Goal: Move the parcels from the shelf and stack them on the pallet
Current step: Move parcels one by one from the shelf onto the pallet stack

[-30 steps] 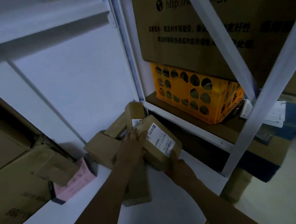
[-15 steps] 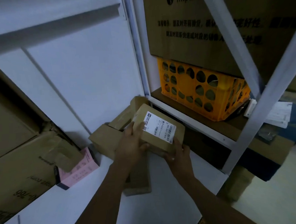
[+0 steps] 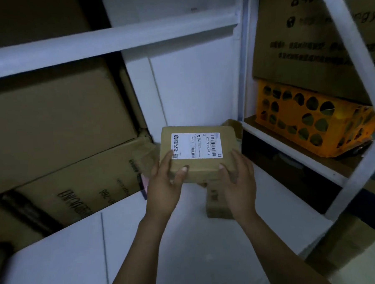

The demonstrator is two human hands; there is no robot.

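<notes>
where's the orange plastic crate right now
In the head view the orange perforated plastic crate sits at the right, on the neighbouring shelf, under a large printed cardboard box.

Brown parcel (image 3: pixel 197 152) with white, black-barcoded label (image 3: pixel 196 145); orange crate (image 3: pixel 311 118) patterned with round holes; white shelf (image 3: pixel 188 250).

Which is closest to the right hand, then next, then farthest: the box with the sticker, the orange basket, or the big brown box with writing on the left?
1. Box with the sticker: held in the right hand.
2. Orange basket: right, next shelf.
3. Big brown box: far left.
</notes>
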